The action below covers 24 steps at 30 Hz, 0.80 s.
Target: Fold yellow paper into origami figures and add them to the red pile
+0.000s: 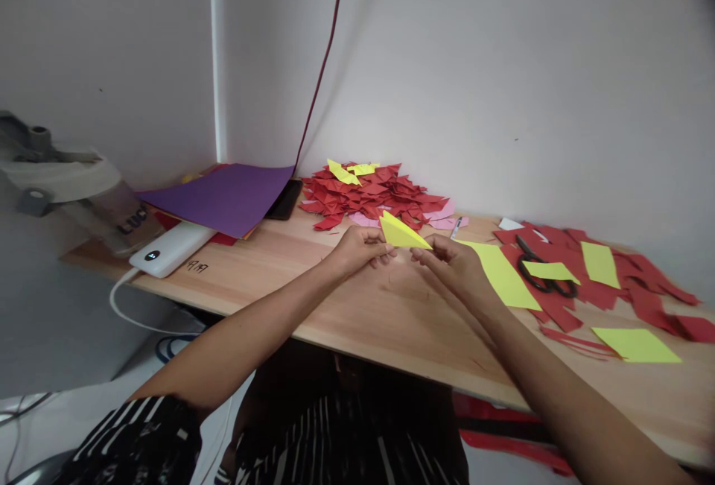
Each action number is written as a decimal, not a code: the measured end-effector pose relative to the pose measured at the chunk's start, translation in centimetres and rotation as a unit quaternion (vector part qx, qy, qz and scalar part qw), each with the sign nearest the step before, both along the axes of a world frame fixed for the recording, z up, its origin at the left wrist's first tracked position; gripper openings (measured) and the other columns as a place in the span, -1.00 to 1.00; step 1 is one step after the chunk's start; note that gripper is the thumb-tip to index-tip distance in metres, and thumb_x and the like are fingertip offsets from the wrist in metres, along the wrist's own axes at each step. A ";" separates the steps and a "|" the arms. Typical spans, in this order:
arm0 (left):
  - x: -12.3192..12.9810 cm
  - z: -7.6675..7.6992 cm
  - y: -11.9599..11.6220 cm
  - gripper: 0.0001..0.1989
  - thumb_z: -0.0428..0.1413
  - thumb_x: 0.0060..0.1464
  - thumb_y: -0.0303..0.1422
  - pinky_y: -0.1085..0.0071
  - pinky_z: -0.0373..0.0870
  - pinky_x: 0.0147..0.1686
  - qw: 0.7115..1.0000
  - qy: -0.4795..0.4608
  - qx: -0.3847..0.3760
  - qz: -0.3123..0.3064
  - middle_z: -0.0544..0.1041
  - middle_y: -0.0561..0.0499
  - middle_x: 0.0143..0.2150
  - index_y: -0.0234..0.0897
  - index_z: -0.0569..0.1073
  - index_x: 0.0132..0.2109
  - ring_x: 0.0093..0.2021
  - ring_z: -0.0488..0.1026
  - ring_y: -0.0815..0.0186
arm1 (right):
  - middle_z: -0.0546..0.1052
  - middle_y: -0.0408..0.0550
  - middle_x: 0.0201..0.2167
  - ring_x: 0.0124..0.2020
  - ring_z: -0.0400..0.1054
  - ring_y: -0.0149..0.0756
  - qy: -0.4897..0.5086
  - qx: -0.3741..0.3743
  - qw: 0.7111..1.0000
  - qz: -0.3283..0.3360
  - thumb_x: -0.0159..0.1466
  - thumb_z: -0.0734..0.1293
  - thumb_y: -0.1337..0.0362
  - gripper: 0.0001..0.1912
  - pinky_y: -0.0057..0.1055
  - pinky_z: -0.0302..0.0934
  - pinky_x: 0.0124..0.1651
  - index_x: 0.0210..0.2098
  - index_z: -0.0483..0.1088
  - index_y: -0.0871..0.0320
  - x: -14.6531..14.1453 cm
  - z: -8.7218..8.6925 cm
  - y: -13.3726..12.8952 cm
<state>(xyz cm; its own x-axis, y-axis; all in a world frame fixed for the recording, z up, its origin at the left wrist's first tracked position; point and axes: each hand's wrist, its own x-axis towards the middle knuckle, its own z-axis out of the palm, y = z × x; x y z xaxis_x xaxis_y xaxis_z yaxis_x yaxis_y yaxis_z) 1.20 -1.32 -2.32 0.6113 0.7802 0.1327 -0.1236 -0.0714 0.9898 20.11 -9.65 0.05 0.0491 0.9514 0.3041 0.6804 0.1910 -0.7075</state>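
A small folded piece of yellow paper [403, 232] is held above the wooden table [357, 321], pointed toward the right. My left hand [363, 248] pinches its left end between thumb and fingers. The right tip of the paper is between the fingers of my right hand [451, 260]. Behind my hands lies a heap of folded red paper pieces [385, 191], with a few folded yellow pieces [345, 172] on top and pink paper [444, 214] beneath.
Right of my hands are a yellow sheet [506, 276], black-handled scissors [539, 280], red paper strips [642, 284] and yellow rectangles [637, 345]. Purple paper [229, 194], a white power bank [170, 250], a dark phone [286, 200] and a clear plastic jug [106, 213] stand or lie left.
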 end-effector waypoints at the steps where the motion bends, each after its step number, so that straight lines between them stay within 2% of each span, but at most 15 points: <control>1: 0.0 0.0 0.0 -0.80 0.25 -0.07 -0.35 0.59 0.30 -0.59 1.000 0.001 0.011 0.010 0.55 -0.07 -0.47 -0.45 0.47 -0.42 -0.56 0.42 0.48 | 0.48 -0.12 -0.48 -0.48 0.26 -0.36 -0.001 0.012 1.000 -0.002 0.21 0.31 0.07 -0.73 -0.43 0.07 -0.39 -0.38 0.43 0.16 -0.1 0.2 -0.1; 5: 0.1 0.1 0.0 -0.79 0.27 -0.10 -0.33 0.58 0.32 -0.57 0.999 0.000 0.024 0.029 0.54 -0.05 -0.49 -0.46 0.53 -0.39 -0.54 0.42 0.47 | 0.47 -0.14 -0.49 -0.49 0.23 -0.36 -0.026 0.052 0.998 -0.017 0.22 0.31 0.09 -0.77 -0.42 0.08 -0.38 -0.37 0.44 0.12 -0.4 0.6 -0.4; 10: 0.2 0.1 0.0 -0.78 0.27 -0.11 -0.34 0.57 0.32 -0.56 1.000 0.007 0.020 0.021 0.54 -0.06 -0.48 -0.47 0.53 -0.38 -0.53 0.42 0.47 | 0.53 -0.08 -0.38 -0.45 0.26 -0.30 -0.051 0.068 0.996 -0.030 0.24 0.29 0.08 -0.77 -0.37 0.12 -0.34 -0.29 0.49 0.09 -0.5 0.6 -0.7; 13: 0.2 0.3 -0.1 -0.79 0.26 -0.10 -0.35 0.57 0.33 -0.57 1.000 0.007 0.015 0.005 0.55 -0.06 -0.46 -0.47 0.53 -0.36 -0.53 0.44 0.46 | 0.54 -0.07 -0.39 -0.44 0.28 -0.28 -0.056 0.078 0.995 -0.036 0.25 0.28 0.07 -0.75 -0.37 0.12 -0.34 -0.30 0.50 0.08 -0.4 0.6 -0.8; 17: 0.1 0.7 -0.3 -0.78 0.25 -0.07 -0.35 0.55 0.36 -0.55 1.000 -0.008 0.014 -0.021 0.57 -0.09 -0.40 -0.47 0.52 -0.31 -0.50 0.47 0.43 | 0.54 -0.10 -0.43 -0.46 0.28 -0.32 -0.037 0.066 0.997 -0.034 0.24 0.30 0.11 -0.78 -0.39 0.11 -0.35 -0.34 0.50 0.09 -0.4 0.8 -0.9; 24: 0.1 0.7 -0.6 -0.72 0.25 -0.06 -0.27 0.53 0.39 -0.52 1.000 -0.011 0.000 -0.027 0.55 -0.08 -0.46 -0.46 0.45 -0.41 -0.54 0.45 0.45 | 0.52 -0.12 -0.46 -0.42 0.32 -0.31 0.044 0.007 0.999 -0.018 0.19 0.33 0.07 -0.75 -0.41 0.14 -0.32 -0.40 0.48 0.13 -0.1 0.6 -0.5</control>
<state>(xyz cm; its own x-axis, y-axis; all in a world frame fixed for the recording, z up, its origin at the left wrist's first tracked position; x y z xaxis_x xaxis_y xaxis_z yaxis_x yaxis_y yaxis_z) 1.26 -1.88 -1.60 0.6489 0.7466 0.1464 -0.1494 -0.0636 0.9867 19.99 -10.16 0.69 0.1100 0.9439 0.3113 0.6222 0.1788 -0.7621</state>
